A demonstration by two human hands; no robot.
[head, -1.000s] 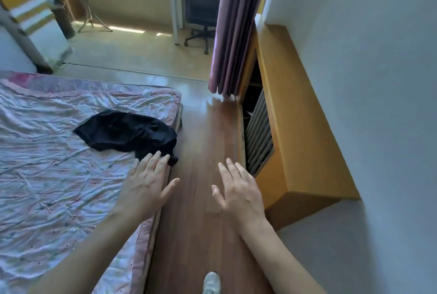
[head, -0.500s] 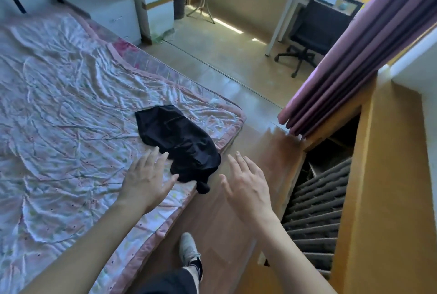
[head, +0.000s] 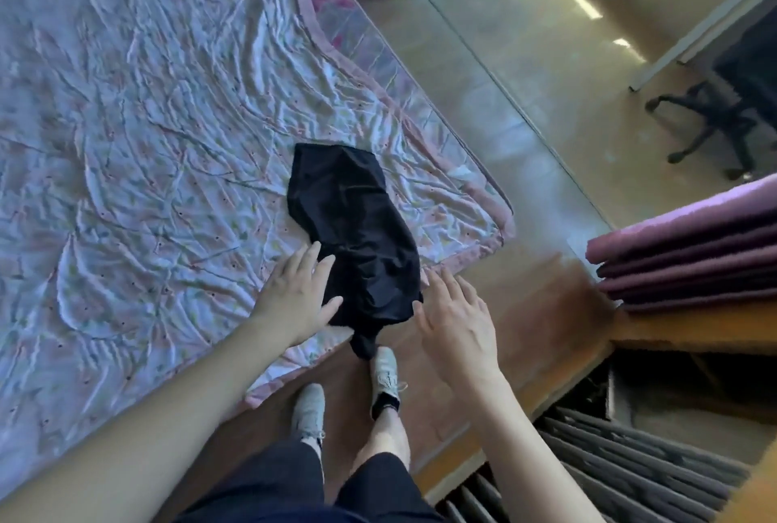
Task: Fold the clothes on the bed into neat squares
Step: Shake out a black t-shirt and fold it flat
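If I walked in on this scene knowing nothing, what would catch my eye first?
Probably the black garment, a dark crumpled heap against the pale, wrinkled floral bedspread, lying near the bed's corner with one end drooping over the edge. Next, the two bare hands reaching in with straight fingers: the left hand at the garment's left edge, the right hand just off its right side, above the wooden floor.

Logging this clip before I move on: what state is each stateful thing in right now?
Black garment: crumpled, unfolded, near the bed's corner, one end hanging over the edge.
Left hand: open, fingers straight, at the garment's left side.
Right hand: open, fingers spread, beside the garment's right side.
Bedsheet: wrinkled.
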